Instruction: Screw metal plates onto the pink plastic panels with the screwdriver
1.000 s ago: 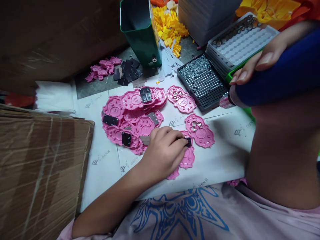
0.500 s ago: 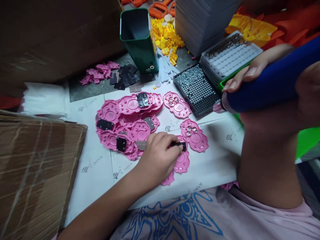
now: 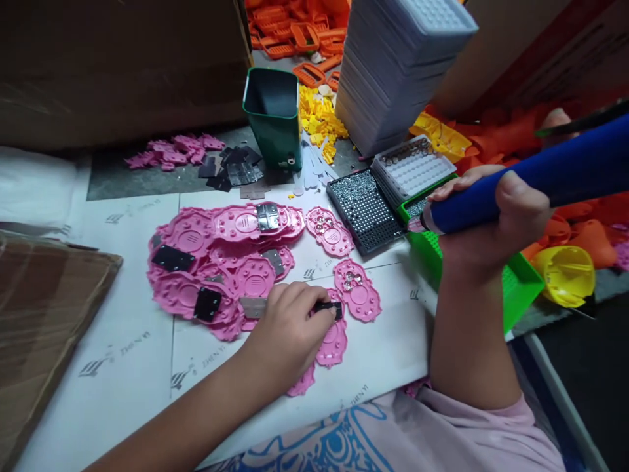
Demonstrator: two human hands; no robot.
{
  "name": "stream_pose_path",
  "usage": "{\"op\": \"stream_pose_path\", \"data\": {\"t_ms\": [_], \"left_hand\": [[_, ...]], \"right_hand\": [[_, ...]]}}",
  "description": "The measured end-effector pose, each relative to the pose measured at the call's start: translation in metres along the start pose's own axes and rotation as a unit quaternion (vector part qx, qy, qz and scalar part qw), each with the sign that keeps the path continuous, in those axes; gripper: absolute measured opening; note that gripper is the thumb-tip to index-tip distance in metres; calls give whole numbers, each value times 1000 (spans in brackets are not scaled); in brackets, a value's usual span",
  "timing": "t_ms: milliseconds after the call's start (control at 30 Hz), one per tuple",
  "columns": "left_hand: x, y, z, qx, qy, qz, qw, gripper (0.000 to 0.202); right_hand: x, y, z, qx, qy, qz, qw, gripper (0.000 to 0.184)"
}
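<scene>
My left hand [image 3: 292, 324] pinches a black plate [image 3: 337, 311] on a pink moulded panel [image 3: 332, 347], near the front edge of the table [image 3: 388, 367]. My right hand [image 3: 521, 210] grips a blue screwdriver [image 3: 472, 203], tip beside the black screw tray [image 3: 378, 219]. Though the view has swung, both holds remain, suggesting the plate is being kept steady.

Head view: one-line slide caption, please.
Left hand touches a black plate on a pink part; right hand grips a blue tool near the black tray.
</scene>
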State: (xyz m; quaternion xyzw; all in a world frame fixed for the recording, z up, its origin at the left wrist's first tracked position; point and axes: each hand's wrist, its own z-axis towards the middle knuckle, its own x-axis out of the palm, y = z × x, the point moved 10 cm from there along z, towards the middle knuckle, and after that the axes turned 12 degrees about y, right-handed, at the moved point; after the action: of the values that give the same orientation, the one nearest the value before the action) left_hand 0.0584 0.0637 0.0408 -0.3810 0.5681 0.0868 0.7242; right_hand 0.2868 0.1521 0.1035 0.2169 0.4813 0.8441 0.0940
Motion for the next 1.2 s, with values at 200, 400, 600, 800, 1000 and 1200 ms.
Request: {"op": "stream_pose_path", "data": {"t_ms": [200, 400, 600, 800, 1000, 1200], "left_hand": [[2, 2, -1, -4, -1, -8, 1000, 16], [4, 3, -1, -6, -5, -12, 1000, 17], [4, 1, -1, -6, -6, -8, 1000, 19], [2, 0, 0, -4, -11, -2, 1000, 18], [3, 2, -1, -13, -5, -3, 1000, 18], [2, -1, -2, -6, -20, 22, 1000, 18]], "right_hand": [[-2, -6, 6, -38, -27, -12, 999, 18], [-8, -8, 7, -62, -61, -19, 996, 20], [-8, -14, 8, -51, -47, -34, 997, 16], [-3, -16, 12, -58, 19, -40, 997, 18], [-3, -17, 11, -30, 0, -42, 999, 16], [-1, -11, 11, -50, 19, -28, 998, 25]]}}
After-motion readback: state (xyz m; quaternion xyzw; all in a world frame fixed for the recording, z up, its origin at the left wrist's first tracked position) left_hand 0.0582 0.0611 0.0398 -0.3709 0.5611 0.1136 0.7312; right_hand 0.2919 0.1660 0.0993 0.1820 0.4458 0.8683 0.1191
